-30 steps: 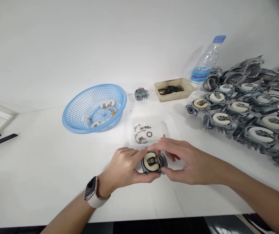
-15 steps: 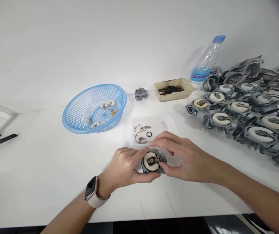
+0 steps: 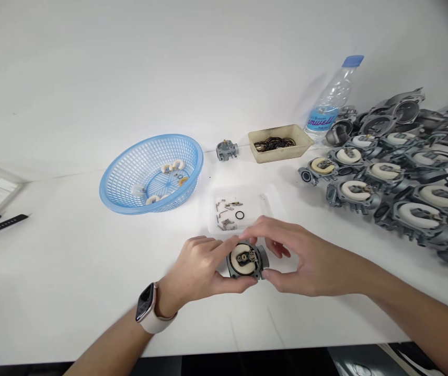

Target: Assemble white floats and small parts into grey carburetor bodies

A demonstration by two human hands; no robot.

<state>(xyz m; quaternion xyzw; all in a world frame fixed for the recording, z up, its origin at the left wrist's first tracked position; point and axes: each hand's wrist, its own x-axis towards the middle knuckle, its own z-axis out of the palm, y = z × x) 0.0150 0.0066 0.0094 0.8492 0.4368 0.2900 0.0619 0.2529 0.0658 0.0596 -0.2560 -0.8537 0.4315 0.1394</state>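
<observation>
Looks like the left hand (image 3: 200, 266) is gripping the carburetor body (image 3: 263, 255) on the worktop (image 3: 90, 292) by the clear tray (image 3: 253, 198), while the loosely spread right hand (image 3: 306, 258) is shifting its thumb from beside the white float (image 3: 236, 258) to the body's edge, so probably just steadying it.

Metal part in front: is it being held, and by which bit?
Yes, the left hand holds the metal part by its left side. The right hand is at its right; whether it grips is unclear.
</observation>
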